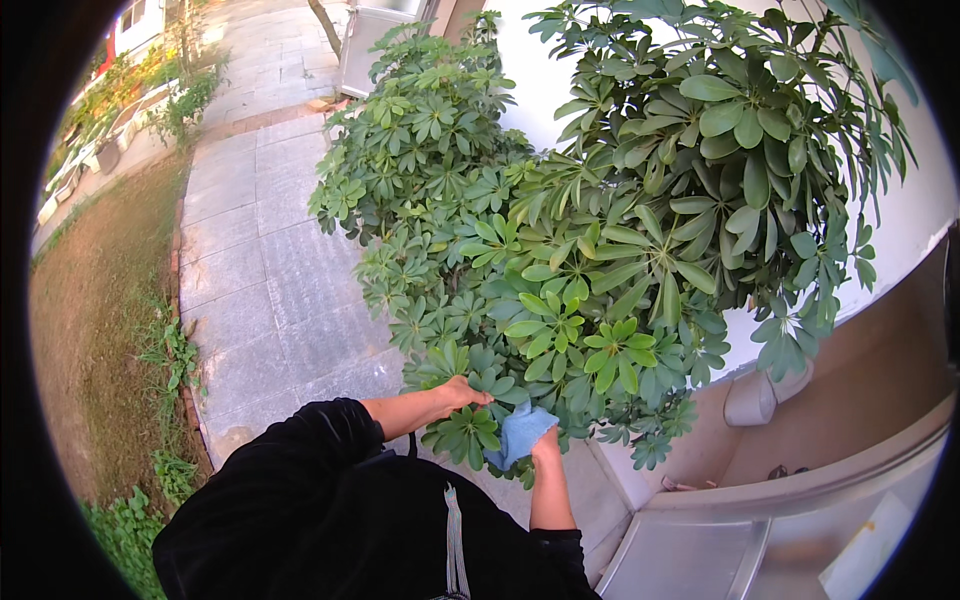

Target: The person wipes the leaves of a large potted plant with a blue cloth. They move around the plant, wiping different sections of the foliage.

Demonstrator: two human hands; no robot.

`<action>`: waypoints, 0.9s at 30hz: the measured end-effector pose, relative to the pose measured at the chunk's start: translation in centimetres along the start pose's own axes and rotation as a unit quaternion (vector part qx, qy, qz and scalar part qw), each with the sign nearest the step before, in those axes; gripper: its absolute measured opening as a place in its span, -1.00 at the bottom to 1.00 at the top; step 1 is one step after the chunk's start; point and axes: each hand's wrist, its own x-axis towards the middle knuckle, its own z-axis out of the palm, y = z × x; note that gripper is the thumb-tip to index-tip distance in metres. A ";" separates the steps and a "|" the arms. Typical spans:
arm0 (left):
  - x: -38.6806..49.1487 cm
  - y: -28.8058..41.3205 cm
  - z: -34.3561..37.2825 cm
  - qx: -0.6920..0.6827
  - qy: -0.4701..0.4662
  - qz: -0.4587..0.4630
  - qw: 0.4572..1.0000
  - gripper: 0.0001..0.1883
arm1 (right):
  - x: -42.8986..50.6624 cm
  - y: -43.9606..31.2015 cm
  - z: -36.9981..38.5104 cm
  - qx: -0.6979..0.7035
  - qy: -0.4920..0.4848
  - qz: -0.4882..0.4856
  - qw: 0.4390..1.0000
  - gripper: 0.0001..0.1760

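In front of me grows a large schefflera plant (555,300), its glossy green leaflets spread in whorls. My right hand (547,444) holds a light blue cloth (525,431) among the low leaves at the plant's near side. The cloth is bunched and hides most of that hand's fingers and whatever lies under it. Just left of the cloth, my left hand (459,394) reaches into the foliage, its fingertips pinched at a leaf (506,391). Below and between both hands hangs a whorl of darker leaves (466,435).
Stone paving (300,277) runs along the left, edged by bricks and a strip of soil (105,322) with weeds. Behind the plant stands a white wall (532,82). A doorway with a framed door panel (682,559) and a white bin (750,405) lies at the lower right.
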 end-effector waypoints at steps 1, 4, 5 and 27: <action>0.0 0.2 -0.1 -0.010 0.020 -0.006 1.000 -0.83 | -0.1 0.0 -0.6 -0.075 0.018 0.037 0.996 -0.82; -0.3 0.6 -0.3 -0.031 0.048 -0.022 0.998 -0.83 | -1.2 -0.4 -3.4 0.056 0.057 0.031 0.996 -0.72; -0.5 0.7 -0.3 -0.032 0.050 -0.019 0.998 -0.83 | -0.9 -1.0 -4.0 0.034 0.035 -0.008 0.999 -0.73; 0.5 -0.6 0.4 0.035 0.027 -0.040 0.998 -0.66 | 2.0 -3.2 0.5 0.399 -0.092 0.086 0.908 -0.86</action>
